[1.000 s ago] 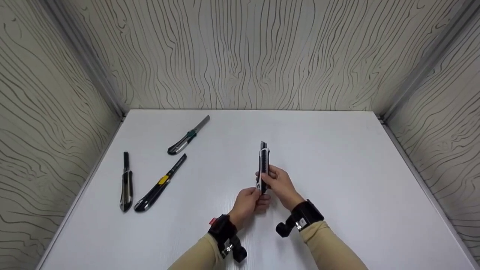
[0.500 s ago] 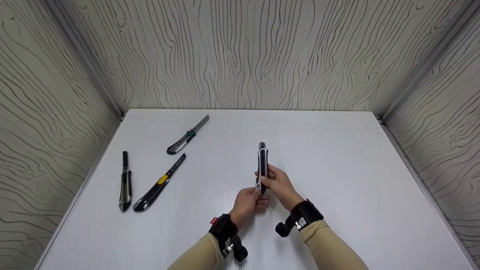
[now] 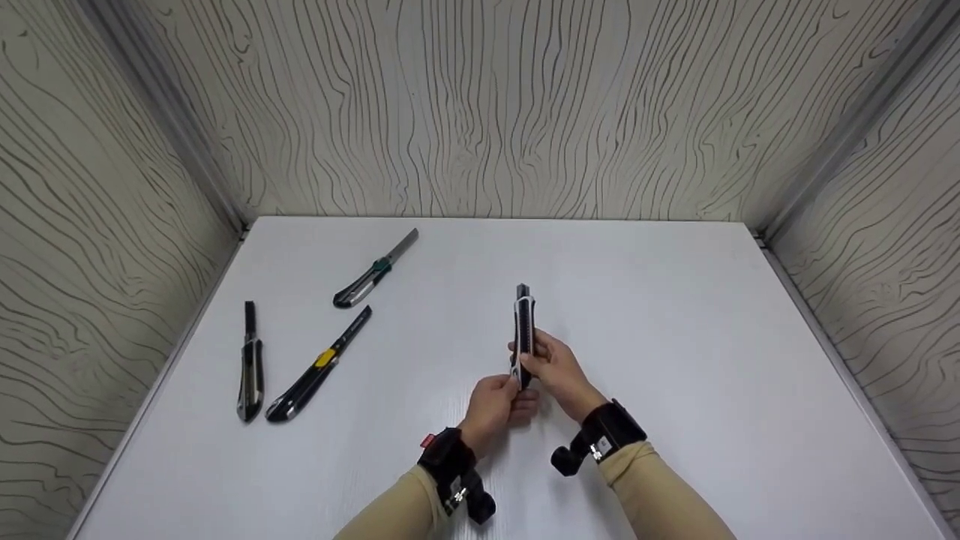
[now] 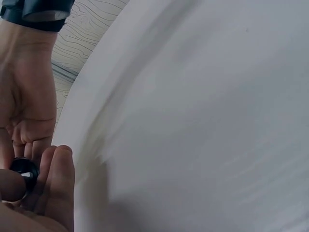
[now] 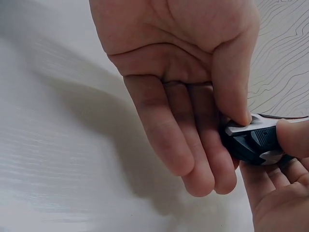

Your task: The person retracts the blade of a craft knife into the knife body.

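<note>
Black-and-white utility knife [image 3: 524,330] just right of centre frame, pointing up the frame, short grey tip at its upper end. Both hands on it. Left hand [image 3: 491,409], lower centre, pinches the bottom end; right-wrist view has its thumb pressed on the light trim there, other fingers stretched out beside the end. Right hand [image 3: 559,375], right of the knife, grips the handle, thumb on the front face, fingers behind. Left-wrist view shows only the dark round end between the hands, lower left.

Three other knives on the white tabletop [image 3: 675,337], all left half of frame, none touched. Green-slider knife [image 3: 381,264] upper left of centre, slanted, blade end toward upper right. Yellow-slider knife [image 3: 324,358] below it, same slant, dark blade end up. Dark knife [image 3: 252,367] far left, near vertical, just beside the yellow-slider one.

Black wristbands [image 3: 615,431] on both wrists, tan sleeves [image 3: 660,491] running to the bottom edge. Patterned wall [image 3: 480,112], dark wavy lines on pale, across the top; grey corner strips [image 3: 161,112] upper left and upper right.
</note>
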